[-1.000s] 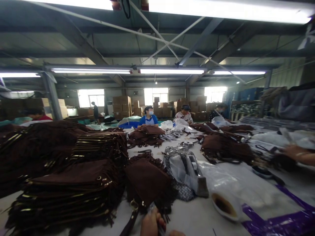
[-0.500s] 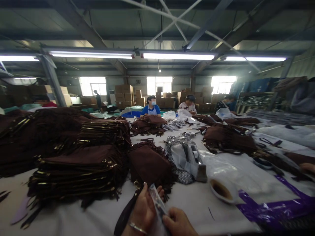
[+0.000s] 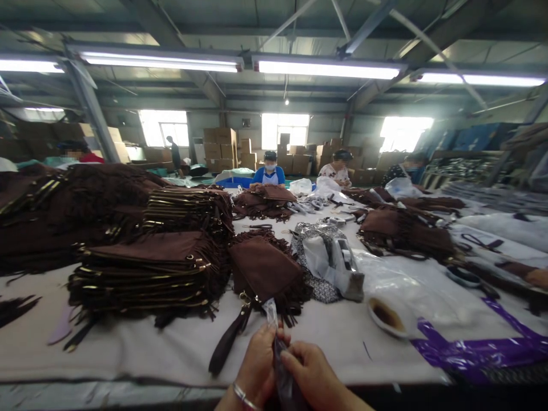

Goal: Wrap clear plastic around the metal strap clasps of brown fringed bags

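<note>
My left hand (image 3: 257,365) and my right hand (image 3: 314,374) meet at the bottom edge and pinch a small clear plastic bag (image 3: 274,325) with something dark inside it. A bracelet shows on my left wrist. Just beyond my hands a brown fringed suede bag (image 3: 263,268) lies flat on the white table (image 3: 128,348), its wrist strap (image 3: 229,339) trailing toward me from a gold ring.
Tall stacks of brown bags (image 3: 149,268) fill the left half. A grey tape dispenser in plastic (image 3: 338,265), a tape roll (image 3: 387,317) and purple tape strips (image 3: 471,348) lie at right. Several people sit at the far end; another person's hand (image 3: 537,278) rests at right.
The view has tilted down, so my hands show more fully. Both hands came up from the bottom edge and now hold the plastic bag upright between them.
</note>
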### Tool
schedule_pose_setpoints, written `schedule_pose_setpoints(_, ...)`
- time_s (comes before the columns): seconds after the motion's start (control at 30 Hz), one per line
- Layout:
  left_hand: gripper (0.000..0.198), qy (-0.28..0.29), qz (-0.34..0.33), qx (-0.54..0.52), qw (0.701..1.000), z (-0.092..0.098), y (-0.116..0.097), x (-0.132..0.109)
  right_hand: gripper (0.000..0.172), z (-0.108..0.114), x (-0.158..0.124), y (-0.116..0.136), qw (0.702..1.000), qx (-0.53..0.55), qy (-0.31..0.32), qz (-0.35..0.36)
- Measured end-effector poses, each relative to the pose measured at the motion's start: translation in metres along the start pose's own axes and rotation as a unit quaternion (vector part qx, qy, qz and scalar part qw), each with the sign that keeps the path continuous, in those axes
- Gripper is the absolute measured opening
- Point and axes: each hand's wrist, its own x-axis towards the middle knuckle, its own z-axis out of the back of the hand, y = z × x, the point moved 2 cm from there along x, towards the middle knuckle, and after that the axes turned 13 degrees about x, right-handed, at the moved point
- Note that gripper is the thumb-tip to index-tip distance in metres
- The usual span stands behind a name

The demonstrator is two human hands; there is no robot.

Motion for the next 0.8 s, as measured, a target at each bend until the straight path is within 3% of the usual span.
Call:
schedule_pose_setpoints(0.07,0.018,0.008,-0.008,0.044,0.999,0.005,-0.002,0.000,0.030,0.008,0.006,0.006,0.997,-0.063,0.004,0.042)
schedule_pose_setpoints(0.13,0.025,0.005,0.000,0.091,0.996,0.010,-0.006,-0.001,0.023,0.017,0.015,0.020,0.981,-0.138,0.007,0.137)
schedule_pose_setpoints(0.23,0.032,0.015,0.013,0.140,0.990,0.014,-0.013,-0.003,0.030,0.021,0.031,0.040,0.924,-0.252,0.064,0.281)
schedule_pose_setpoints(0.4,0.030,0.039,0.006,0.194,0.980,0.018,-0.023,-0.009,0.017,0.008,0.061,0.054,0.826,-0.384,0.160,0.379)
schedule_pose_setpoints(0.6,0.026,0.026,0.011,0.253,0.967,0.021,-0.023,-0.016,0.011,-0.006,0.080,0.069,0.731,-0.478,0.263,0.410)
schedule_pose_setpoints(0.7,0.028,0.006,-0.011,0.307,0.951,0.026,-0.021,-0.013,0.006,-0.008,0.080,0.077,0.724,-0.498,0.274,0.391)
schedule_pose_setpoints(0.8,0.028,-0.042,-0.077,0.429,0.899,0.031,-0.022,-0.007,0.002,-0.013,0.077,0.079,0.725,-0.522,0.260,0.367)
